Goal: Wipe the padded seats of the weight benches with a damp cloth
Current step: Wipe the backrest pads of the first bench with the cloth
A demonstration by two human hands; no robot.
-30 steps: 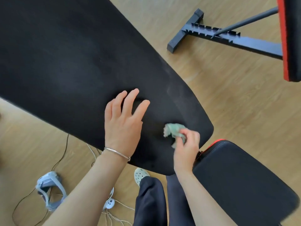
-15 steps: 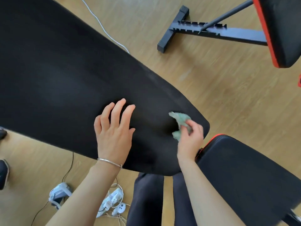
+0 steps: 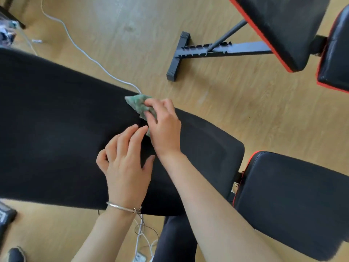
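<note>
A crumpled green cloth (image 3: 138, 105) is gripped by the right hand (image 3: 164, 127) on the black pad (image 3: 56, 133); the left hand (image 3: 124, 165) is laid flat, fingers relaxed.

The long black bench pad (image 3: 56, 129) runs across under me, and just past its near end sits the shorter seat pad (image 3: 292, 195) with red trim, a narrow gap between them. On the long pad lie my left hand (image 3: 124, 163), fingers resting on it, and the green cloth (image 3: 138, 104), which my right hand (image 3: 164, 125) pinches near the pad's far edge. Beneath is the wooden floor (image 3: 226, 103), where a white cable (image 3: 79, 48) trails and a second bench's black frame (image 3: 217, 50) stands
</note>
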